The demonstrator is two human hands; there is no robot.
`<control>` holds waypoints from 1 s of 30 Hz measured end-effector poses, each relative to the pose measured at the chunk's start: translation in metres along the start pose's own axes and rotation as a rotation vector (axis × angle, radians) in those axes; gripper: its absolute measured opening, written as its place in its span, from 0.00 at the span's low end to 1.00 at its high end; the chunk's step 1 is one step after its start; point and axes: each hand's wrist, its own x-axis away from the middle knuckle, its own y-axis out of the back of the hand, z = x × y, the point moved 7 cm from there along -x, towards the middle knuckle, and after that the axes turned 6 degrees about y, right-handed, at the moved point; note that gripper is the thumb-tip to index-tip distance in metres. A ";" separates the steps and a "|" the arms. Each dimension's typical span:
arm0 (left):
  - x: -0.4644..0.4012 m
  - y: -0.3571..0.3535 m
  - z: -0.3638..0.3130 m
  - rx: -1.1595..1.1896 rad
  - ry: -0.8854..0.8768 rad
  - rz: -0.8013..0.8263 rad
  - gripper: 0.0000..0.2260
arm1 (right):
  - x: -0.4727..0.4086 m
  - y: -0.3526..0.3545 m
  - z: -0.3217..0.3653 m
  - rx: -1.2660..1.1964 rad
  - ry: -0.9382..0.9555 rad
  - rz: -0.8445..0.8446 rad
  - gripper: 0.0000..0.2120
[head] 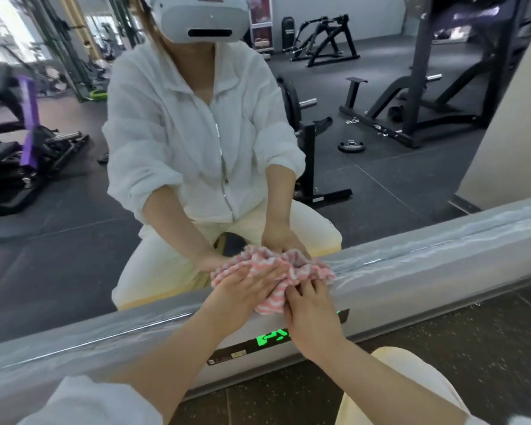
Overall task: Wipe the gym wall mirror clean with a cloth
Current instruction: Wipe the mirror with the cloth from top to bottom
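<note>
You're crouched at the mirror (74, 256), both hands out front on the cloth (292, 271). Cloth is pink-and-white striped, bunched up, sitting at the mirror's bottom edge where glass meets the sill (426, 271), centre of view. Its upper part presses against the glass and its reflection shows right behind it; a flap hangs down between your hands over the sill's front.

L hand (246, 286) lies on the cloth's left side, fingers fairly straight & spread, pressing flat rather than gripping. R hand (310, 305) is just right of it, fingertips curled into the bunched fabric, grasping the cloth. Hands nearly touch, w/ the hanging flap between them.

Sill is a pale ledge w/ clear film wrinkled along its top, running low-left to high-right. On its front face, below your hands, a dark strip w/ a green lit sign (273, 335), partly hidden by your R wrist. Near floor (442, 348) is dark & speckled. Your pale yellow knee (411, 381) shows bottom right, white sleeve (98, 400) bottom left.

In the glass: your reflection in a white zip jacket, gym machines left & right, a weight plate (351, 146) on the dark floor far right. A beige wall (509, 133) edges the mirror at right.
</note>
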 end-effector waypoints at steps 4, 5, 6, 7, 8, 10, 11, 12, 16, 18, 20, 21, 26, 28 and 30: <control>0.046 -0.017 0.019 0.009 -0.001 0.006 0.53 | -0.005 -0.004 0.024 -0.063 0.080 0.024 0.19; 0.051 -0.017 0.025 -0.012 0.013 0.012 0.55 | -0.006 0.000 0.026 -0.097 0.074 0.008 0.19; 0.052 -0.016 0.031 -0.028 0.032 -0.005 0.57 | -0.009 0.006 0.028 -0.131 0.066 -0.028 0.19; 0.050 -0.011 0.038 -0.026 0.058 -0.037 0.56 | -0.013 0.017 0.031 -0.162 0.055 -0.076 0.19; 0.045 -0.004 0.046 -0.018 0.093 -0.095 0.54 | -0.018 0.030 0.034 -0.180 0.044 -0.137 0.20; 0.027 0.019 0.071 -0.005 0.168 -0.244 0.47 | -0.037 0.066 0.038 -0.193 0.037 -0.295 0.21; 0.015 0.033 0.087 -0.007 0.201 -0.323 0.43 | -0.049 0.088 0.040 -0.205 0.047 -0.392 0.21; 0.004 0.049 0.104 0.002 0.234 -0.393 0.39 | -0.061 0.109 0.042 -0.222 0.063 -0.487 0.20; -0.032 0.125 0.190 0.102 0.423 -0.608 0.30 | -0.117 0.205 0.047 -0.313 0.063 -0.748 0.20; -0.040 0.155 0.223 0.140 0.529 -0.683 0.26 | -0.141 0.243 0.052 -0.307 0.066 -0.809 0.21; -0.044 0.168 0.236 0.170 0.597 -0.720 0.26 | -0.153 0.260 0.058 -0.255 0.105 -0.836 0.22; -0.044 0.167 0.235 0.195 0.616 -0.728 0.26 | -0.153 0.259 0.060 -0.222 0.124 -0.837 0.23; -0.023 0.126 0.187 0.227 0.542 -0.680 0.29 | -0.118 0.198 0.057 -0.151 0.236 -0.794 0.21; -0.009 0.097 0.158 0.192 0.472 -0.613 0.31 | -0.095 0.162 0.054 -0.142 0.298 -0.726 0.20; 0.004 0.068 0.126 0.102 0.391 -0.487 0.34 | -0.074 0.124 0.053 -0.134 0.298 -0.577 0.22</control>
